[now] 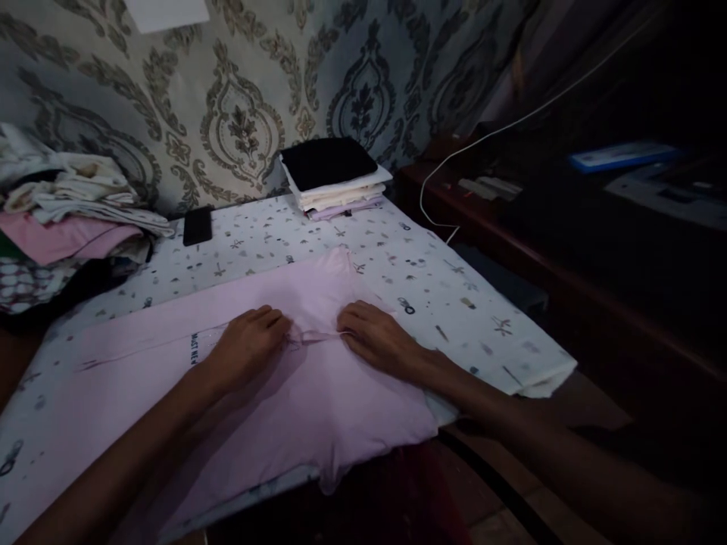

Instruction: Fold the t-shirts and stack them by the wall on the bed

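A pink garment point(318, 409) with dark printed lettering lies spread on the patterned white cloth of the table, its near edge hanging at the table's front. My left hand point(255, 337) has its fingers curled and closed on the garment, just right of the lettering. To the right of it, my right hand point(369, 333) pinches the same garment at a fold. A short raised crease of fabric runs between the two hands. The fingertips of both hands are partly hidden in the cloth.
Folded clothes point(335, 174) with a black one on top are stacked at the back. A black phone point(198, 226) lies left of them, near a heap of clothes point(73, 204). On the right, a white cable point(488, 136) hangs over a dark red surface point(539, 265).
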Available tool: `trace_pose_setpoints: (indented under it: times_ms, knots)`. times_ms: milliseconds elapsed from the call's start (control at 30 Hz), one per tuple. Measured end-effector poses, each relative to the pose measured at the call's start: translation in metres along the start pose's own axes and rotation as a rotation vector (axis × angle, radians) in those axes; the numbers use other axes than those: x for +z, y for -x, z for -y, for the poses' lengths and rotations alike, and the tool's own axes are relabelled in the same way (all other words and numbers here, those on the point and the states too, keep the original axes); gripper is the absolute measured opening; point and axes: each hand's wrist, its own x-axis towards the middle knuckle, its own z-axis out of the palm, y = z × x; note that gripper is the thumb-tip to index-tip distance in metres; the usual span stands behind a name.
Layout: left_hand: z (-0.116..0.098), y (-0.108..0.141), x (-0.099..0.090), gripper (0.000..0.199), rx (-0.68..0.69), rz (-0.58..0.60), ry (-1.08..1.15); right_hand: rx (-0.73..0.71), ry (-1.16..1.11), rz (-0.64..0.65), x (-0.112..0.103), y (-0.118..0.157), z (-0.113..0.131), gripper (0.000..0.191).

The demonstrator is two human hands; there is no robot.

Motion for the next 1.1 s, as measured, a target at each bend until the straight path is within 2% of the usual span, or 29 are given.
trace_pose_setpoints:
  times_ms: [133, 200, 300, 400, 500, 600, 700, 800, 867, 1033, 1100]
  knots:
    - [0.017, 0.016, -0.017, 0.028, -0.021, 0.052, 0.093, -0.028, -0.067, 0.045, -0.010, 0.005, 0.000, 0.014]
    - [0.019, 0.019, -0.022, 0.028, -0.042, 0.082, 0.136, -0.017, -0.108, 0.073, -0.016, 0.006, -0.001, 0.019]
    - [0.017, 0.010, -0.021, 0.029, -0.071, 0.034, 0.209, 0.058, -0.142, 0.029, -0.019, -0.010, -0.006, 0.029]
    - [0.017, -0.017, -0.005, 0.034, -0.099, -0.116, 0.249, 0.162, -0.053, -0.088, -0.010, -0.050, -0.014, 0.035]
    - [0.024, -0.051, 0.023, 0.046, -0.171, -0.192, 0.219, 0.314, 0.094, -0.060, 0.004, -0.097, -0.026, 0.043]
    - [0.029, -0.072, 0.048, 0.061, -0.297, -0.102, 0.167, 0.378, 0.153, -0.014, 0.017, -0.123, -0.043, 0.051]
    - [0.033, -0.067, 0.058, 0.071, -0.371, 0.020, 0.132, 0.405, 0.187, -0.002, 0.029, -0.125, -0.059, 0.060]
    - [0.050, -0.038, 0.054, 0.075, -0.419, 0.092, 0.095, 0.435, 0.356, 0.011, 0.040, -0.121, -0.073, 0.061]
    - [0.073, -0.005, 0.046, 0.075, -0.529, 0.128, 0.076, 0.391, 0.432, 0.003, 0.045, -0.122, -0.082, 0.063]
    - [0.133, 0.111, 0.028, 0.074, -0.979, 0.161, 0.055, 0.296, 0.489, -0.011, 0.049, -0.122, -0.086, 0.066]
    - [0.152, 0.152, 0.028, 0.073, -1.085, 0.136, 0.037, 0.301, 0.509, -0.004, 0.048, -0.122, -0.083, 0.066]
